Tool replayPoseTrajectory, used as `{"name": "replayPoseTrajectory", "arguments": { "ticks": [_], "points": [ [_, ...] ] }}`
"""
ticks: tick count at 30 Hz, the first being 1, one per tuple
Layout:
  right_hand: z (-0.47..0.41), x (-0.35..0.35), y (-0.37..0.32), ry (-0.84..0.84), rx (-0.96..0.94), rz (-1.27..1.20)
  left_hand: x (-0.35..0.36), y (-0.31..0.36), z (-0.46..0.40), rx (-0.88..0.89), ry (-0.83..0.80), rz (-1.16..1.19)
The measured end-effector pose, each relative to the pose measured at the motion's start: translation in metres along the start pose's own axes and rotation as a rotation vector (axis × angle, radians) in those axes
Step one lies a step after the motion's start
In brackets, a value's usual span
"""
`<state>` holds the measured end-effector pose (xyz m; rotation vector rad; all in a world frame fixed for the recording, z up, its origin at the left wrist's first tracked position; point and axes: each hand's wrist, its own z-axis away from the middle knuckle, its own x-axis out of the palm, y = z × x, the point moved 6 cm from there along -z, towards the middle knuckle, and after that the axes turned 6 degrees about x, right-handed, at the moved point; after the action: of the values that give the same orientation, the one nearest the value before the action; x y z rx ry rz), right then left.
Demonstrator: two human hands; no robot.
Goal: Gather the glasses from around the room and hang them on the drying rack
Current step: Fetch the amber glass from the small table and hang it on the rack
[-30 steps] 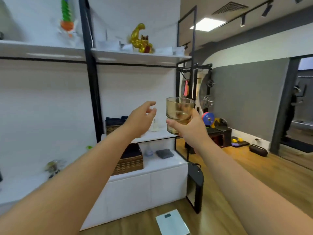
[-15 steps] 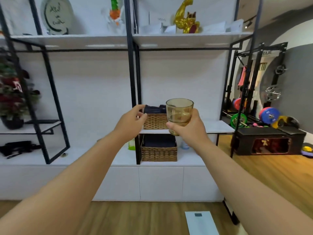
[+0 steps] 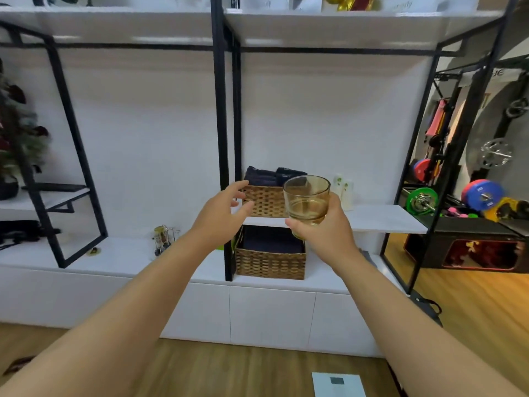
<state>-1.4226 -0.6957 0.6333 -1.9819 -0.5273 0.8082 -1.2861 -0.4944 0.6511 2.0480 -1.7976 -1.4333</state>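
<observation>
My right hand (image 3: 323, 230) grips an amber-tinted glass tumbler (image 3: 307, 199) upright at chest height, in front of the shelving. My left hand (image 3: 221, 214) hovers just left of it with fingers loosely spread, holding nothing. On the white counter (image 3: 120, 253) to the left stands a small wire drying rack (image 3: 163, 239) with an amber glass hanging on it; details are small and blurred.
Two wicker baskets (image 3: 270, 260) with dark cloth sit on the shelves behind my hands. Black metal uprights (image 3: 221, 138) divide the shelving. White bottles (image 3: 343, 191) stand on the mid shelf. Weight plates (image 3: 483, 194) and gym gear fill the right. A white scale (image 3: 337, 383) lies on the wooden floor.
The view has swung left and closer to the shelving, bringing the drying rack into sight. My right hand keeps holding the glass; my left hand has stayed raised beside it.
</observation>
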Motion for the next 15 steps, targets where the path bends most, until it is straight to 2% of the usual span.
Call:
{"name": "replayPoseTrajectory", "arguments": {
  "ticks": [9, 15],
  "points": [
    [-0.112, 0.06, 0.042, -0.104, 0.004, -0.056, 0.017, -0.077, -0.082, -0.092, 0.068, -0.064],
    [-0.179, 0.131, 0.066, -0.297, -0.06, -0.143, 0.024, -0.128, -0.114, -0.213, 0.145, -0.153]
  ]
}}
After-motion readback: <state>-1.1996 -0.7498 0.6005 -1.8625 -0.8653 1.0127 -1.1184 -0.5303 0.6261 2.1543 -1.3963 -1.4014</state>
